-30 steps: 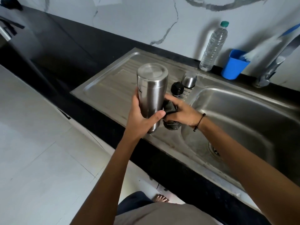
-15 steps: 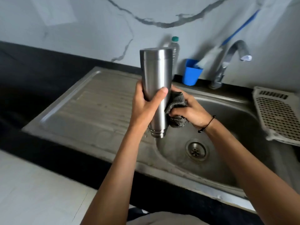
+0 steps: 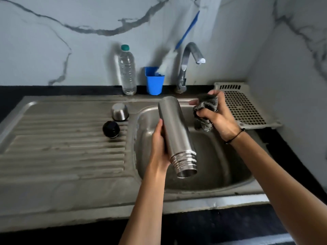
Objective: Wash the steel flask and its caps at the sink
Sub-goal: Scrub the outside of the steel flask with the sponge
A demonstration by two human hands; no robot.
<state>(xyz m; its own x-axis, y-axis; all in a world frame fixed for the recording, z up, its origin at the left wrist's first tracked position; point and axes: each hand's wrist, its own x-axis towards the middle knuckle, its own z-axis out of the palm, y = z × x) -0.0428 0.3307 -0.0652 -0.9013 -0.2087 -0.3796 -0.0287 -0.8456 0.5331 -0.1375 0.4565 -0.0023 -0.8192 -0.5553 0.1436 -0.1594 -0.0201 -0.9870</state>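
Behind the sink basin [image 3: 221,175] stand a plastic bottle [image 3: 127,71], a blue cup [image 3: 154,80] holding a brush [image 3: 177,46], and the tap [image 3: 187,62]; a perforated tray [image 3: 247,106] lies right of the basin. Left of the basin, on the ribbed drainboard [image 3: 62,147], sit the steel cap [image 3: 120,111] and black cap [image 3: 111,129]. Over the basin the left hand [image 3: 159,147] grips the steel flask [image 3: 177,133], tilted mouth-down. The right hand [image 3: 219,117], apart from the flask, clenches a dark scrubbing cloth [image 3: 206,106].

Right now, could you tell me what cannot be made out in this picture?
- Head view: the flask's inside, since its mouth faces away.
- Left hand's fingers, behind the flask.
- Sink drain, hidden by flask and arm.
- Brush in the blue cup: bristles blurred.
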